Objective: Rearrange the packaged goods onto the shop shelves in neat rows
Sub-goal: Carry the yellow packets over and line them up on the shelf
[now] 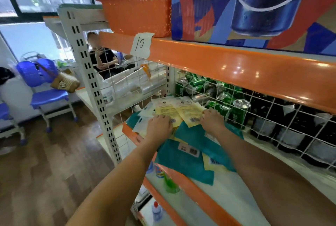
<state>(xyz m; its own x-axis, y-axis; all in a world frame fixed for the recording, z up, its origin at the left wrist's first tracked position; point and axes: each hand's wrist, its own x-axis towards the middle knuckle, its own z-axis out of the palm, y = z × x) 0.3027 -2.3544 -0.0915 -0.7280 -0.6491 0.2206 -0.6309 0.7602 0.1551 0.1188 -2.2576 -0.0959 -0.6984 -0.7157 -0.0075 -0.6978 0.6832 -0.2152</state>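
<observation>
Flat yellow packets (pixel 179 109) with barcodes lie in a loose stack at the left end of the middle shelf (pixel 236 185). My left hand (pixel 159 125) grips the near edge of the left packet. My right hand (pixel 212 120) grips the near edge of the right packet. Teal packets (pixel 189 160) with white barcode labels lie spread on the shelf under my forearms, overlapping each other. A few pale white packets (pixel 143 118) stick out at the stack's left side.
A white wire grid (pixel 272 113) backs the shelf, with green cans (pixel 223 102) and dark bottles (pixel 291 124) behind it. Above sit an orange basket (pixel 138 9) and a blue cola carton (pixel 254 7). Small bottles (pixel 158 171) stand on the lower shelf. A seated person and blue chairs (pixel 43 87) are at left.
</observation>
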